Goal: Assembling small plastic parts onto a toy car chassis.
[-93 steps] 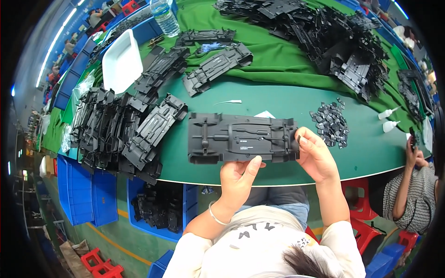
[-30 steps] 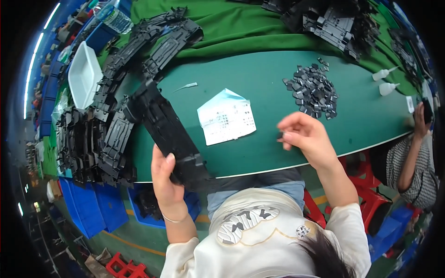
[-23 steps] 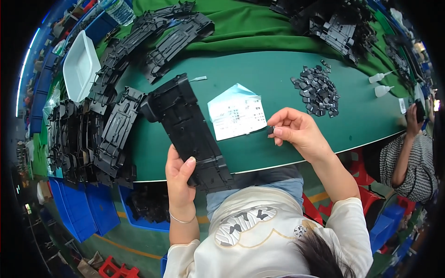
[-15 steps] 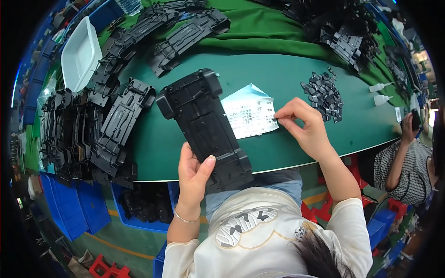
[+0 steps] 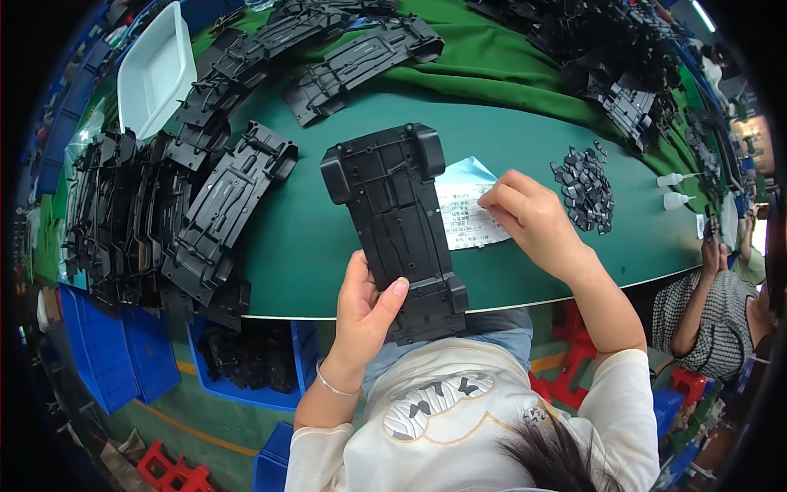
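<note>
My left hand (image 5: 366,312) grips the lower end of a long black plastic car chassis (image 5: 402,238), thumb on its face and fingers behind. The chassis is held up over the table's near edge, leaning slightly left at the top. Beside its right edge, my right hand (image 5: 533,217) is closed in a pinch above a printed white sheet (image 5: 467,215). Whatever sits between those fingertips is hidden. To the right of that hand lies a heap of small black pieces (image 5: 584,187) on the green table (image 5: 525,131).
Stacked black chassis (image 5: 139,213) crowd the left, near a white tub (image 5: 156,74). More chassis (image 5: 369,66) lie at the back, and a dark pile (image 5: 615,74) at the far right. Two small white bottles (image 5: 674,199) stand right. A blue bin (image 5: 246,361) sits below; a person (image 5: 709,312) sits right.
The chassis in my left hand is more upright and farther right in view. My right hand has come closer to it, fingers still pinched. The whole view has shifted somewhat.
</note>
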### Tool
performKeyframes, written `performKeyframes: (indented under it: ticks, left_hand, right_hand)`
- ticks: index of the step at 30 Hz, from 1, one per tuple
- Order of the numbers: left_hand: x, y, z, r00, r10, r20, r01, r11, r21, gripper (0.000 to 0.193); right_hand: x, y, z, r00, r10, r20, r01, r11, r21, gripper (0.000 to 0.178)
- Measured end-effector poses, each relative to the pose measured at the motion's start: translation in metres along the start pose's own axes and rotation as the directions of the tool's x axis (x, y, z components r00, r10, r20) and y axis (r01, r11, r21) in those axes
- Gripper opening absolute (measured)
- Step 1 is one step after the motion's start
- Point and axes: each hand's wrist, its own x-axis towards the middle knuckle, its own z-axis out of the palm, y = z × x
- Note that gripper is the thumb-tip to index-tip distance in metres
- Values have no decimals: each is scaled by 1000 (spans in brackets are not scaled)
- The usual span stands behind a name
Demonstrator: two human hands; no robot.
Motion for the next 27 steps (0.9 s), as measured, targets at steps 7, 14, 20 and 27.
performKeyframes:
  ticks: [7, 14, 20, 27]
  left_hand:
    - [0, -3, -2, 1000, 16, 23, -17, 999, 46, 32]
    - [0, -2, -1, 999, 42, -24, -41, 998, 37, 31]
    - [3, -1, 7, 995, 65, -73, -70, 995, -73, 29]
    - [21, 9, 24, 994, 51, -98, -77, 956, -281, 35]
  right_hand:
    - [1, -2, -2, 996, 79, -31, -77, 995, 61, 14]
    - [-1, -3, 2, 997, 29, -68, -29, 1000, 0, 14]
    - [-13, -8, -16, 954, 247, -170, -212, 957, 199, 18]
    - [-45, -25, -17, 858, 499, -124, -7, 252, 968, 12]
